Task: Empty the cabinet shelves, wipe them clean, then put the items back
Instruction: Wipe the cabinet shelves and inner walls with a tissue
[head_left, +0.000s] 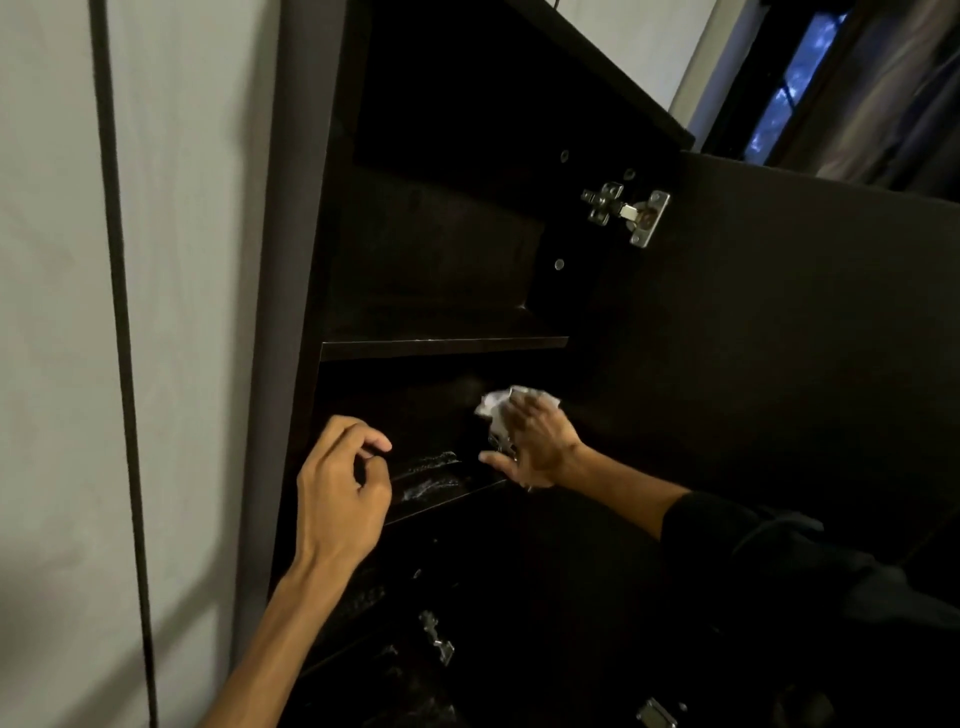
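- Cabinet of dark brown wood, door swung open to the right, shelves bare of items; wiping appears to be the step in hand
- right hand presses a crumpled white cloth against the inner right wall, fingers spread flat over it, likely to rub the panel
- left hand hovers before the lower shelf's front edge, fingers loosely curled, holding nothing; probably ready to steady
- wet streaks glisten on that shelf; open room lies leftward along it
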